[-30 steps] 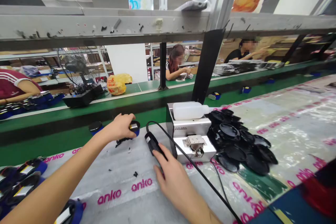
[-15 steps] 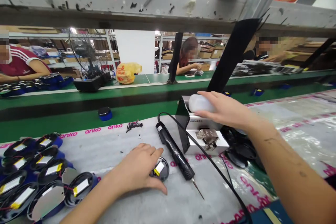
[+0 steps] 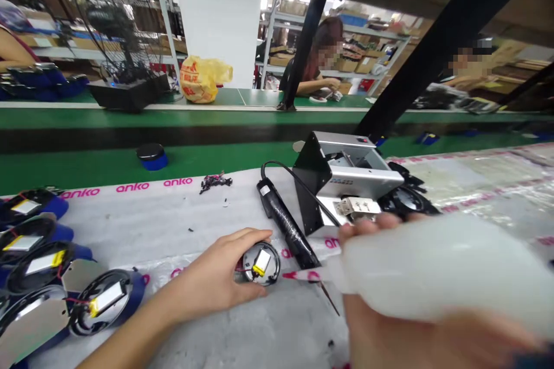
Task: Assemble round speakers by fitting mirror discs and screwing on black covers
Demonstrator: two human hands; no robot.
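Observation:
My left hand (image 3: 216, 277) curls its thumb and fingers around a small round housing (image 3: 272, 270) on the covered bench. Inside the housing lies a white battery with yellow tape (image 3: 261, 263), its leads toward the left. Close to the camera, my right hand (image 3: 389, 328) grips a translucent white squeeze bottle (image 3: 441, 265), tilted nearly flat. Its pointed nozzle (image 3: 311, 275) aims left at the housing, apart from it in the picture. Just behind the nozzle lies a black electric screwdriver (image 3: 288, 228), bit toward me.
A silver and black screw feeder (image 3: 363, 181) stands behind the screwdriver, with black round parts (image 3: 409, 199) beside it. Several blue housings with batteries (image 3: 106, 300) crowd the left. Black scraps (image 3: 215, 183) lie farther back. A blue round unit (image 3: 151, 157) sits on the green belt; people work beyond.
My right hand has brought the white bottle from the screw feeder's top toward the camera and turned its nozzle left. My left hand now wraps the round housing. The view has tipped downward.

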